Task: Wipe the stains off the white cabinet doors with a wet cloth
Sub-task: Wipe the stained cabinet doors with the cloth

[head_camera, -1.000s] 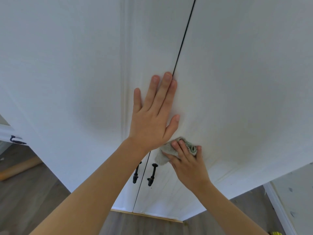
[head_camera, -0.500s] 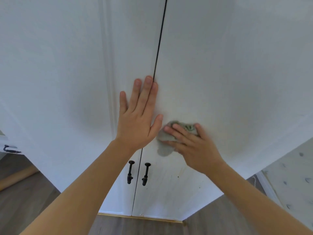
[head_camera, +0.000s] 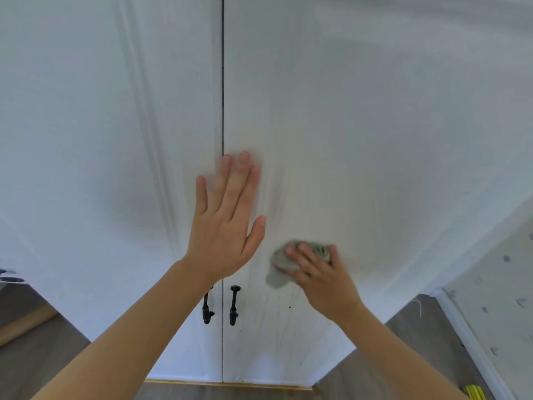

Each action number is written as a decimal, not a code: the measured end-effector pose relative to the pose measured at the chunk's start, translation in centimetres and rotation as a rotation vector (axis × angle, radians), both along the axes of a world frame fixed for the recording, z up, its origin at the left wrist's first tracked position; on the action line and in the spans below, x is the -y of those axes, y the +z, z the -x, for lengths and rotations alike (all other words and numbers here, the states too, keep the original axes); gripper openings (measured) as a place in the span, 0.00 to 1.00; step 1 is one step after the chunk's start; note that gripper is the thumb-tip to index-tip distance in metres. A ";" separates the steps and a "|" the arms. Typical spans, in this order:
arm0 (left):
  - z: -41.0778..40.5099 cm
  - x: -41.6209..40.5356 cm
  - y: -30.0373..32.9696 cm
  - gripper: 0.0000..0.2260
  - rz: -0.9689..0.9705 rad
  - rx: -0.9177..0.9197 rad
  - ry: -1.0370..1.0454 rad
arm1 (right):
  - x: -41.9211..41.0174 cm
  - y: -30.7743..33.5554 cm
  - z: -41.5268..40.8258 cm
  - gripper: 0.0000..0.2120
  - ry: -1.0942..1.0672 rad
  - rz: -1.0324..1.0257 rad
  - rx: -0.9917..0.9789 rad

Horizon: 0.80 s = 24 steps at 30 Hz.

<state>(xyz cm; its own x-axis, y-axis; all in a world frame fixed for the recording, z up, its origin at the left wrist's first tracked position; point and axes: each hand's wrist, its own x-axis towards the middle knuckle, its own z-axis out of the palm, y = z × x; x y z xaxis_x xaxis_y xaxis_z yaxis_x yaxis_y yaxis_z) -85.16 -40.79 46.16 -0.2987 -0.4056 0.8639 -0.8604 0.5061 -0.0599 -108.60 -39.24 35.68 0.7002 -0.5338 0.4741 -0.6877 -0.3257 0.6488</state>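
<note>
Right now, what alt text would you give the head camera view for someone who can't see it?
A person's right hand presses a grey cloth against the right white cabinet door, above faint dark specks. The left hand lies flat with straight fingers across the seam between the doors, above two black handles.

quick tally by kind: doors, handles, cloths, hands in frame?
Cabinet doors: 2, left door and right door
Black handles: 2, left handle and right handle
Cloth: 1
Hands: 2, left hand and right hand
Total: 7
</note>
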 end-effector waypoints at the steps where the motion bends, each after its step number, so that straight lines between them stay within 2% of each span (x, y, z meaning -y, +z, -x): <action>1: 0.1 0.0 -0.1 0.29 0.013 0.028 -0.001 | -0.2 -1.4 0.5 0.36 -0.010 -0.034 -0.065; 4: 1.2 0.1 0.4 0.28 0.041 0.110 -0.010 | -0.1 -1.6 1.5 0.41 0.001 -0.031 -0.163; 6: 2.2 0.0 1.3 0.28 0.059 0.153 -0.028 | 0.2 1.0 2.1 0.38 0.053 0.031 -0.196; 7: 2.6 0.1 1.8 0.27 0.074 0.161 -0.031 | 0.4 3.2 2.3 0.33 0.091 0.049 -0.152; 9: 3.9 0.2 3.4 0.26 0.107 0.139 -0.044 | 0.6 9.5 2.4 0.24 0.122 0.093 0.074; 12: 5.4 0.9 5.3 0.25 0.126 0.063 -0.062 | 1.0 18.2 2.3 0.24 0.020 0.256 0.367; 14: 5.8 1.6 5.7 0.26 0.144 0.034 -0.050 | 1.3 19.8 1.7 0.26 -0.053 0.313 0.567; 16: 5.9 2.1 5.5 0.26 0.188 0.042 -0.018 | 1.5 17.7 1.0 0.26 -0.087 0.305 0.719; 18: 6.1 2.5 5.2 0.26 0.229 0.052 0.004 | 1.2 13.3 0.7 0.26 -0.077 0.243 0.706; 22: 6.3 2.8 5.0 0.26 0.277 0.064 0.046 | 0.2 3.1 2.5 0.21 -0.054 0.120 0.385; 24: 6.3 2.9 4.8 0.27 0.289 0.071 0.064 | -0.3 -1.1 4.0 0.23 -0.045 0.055 0.210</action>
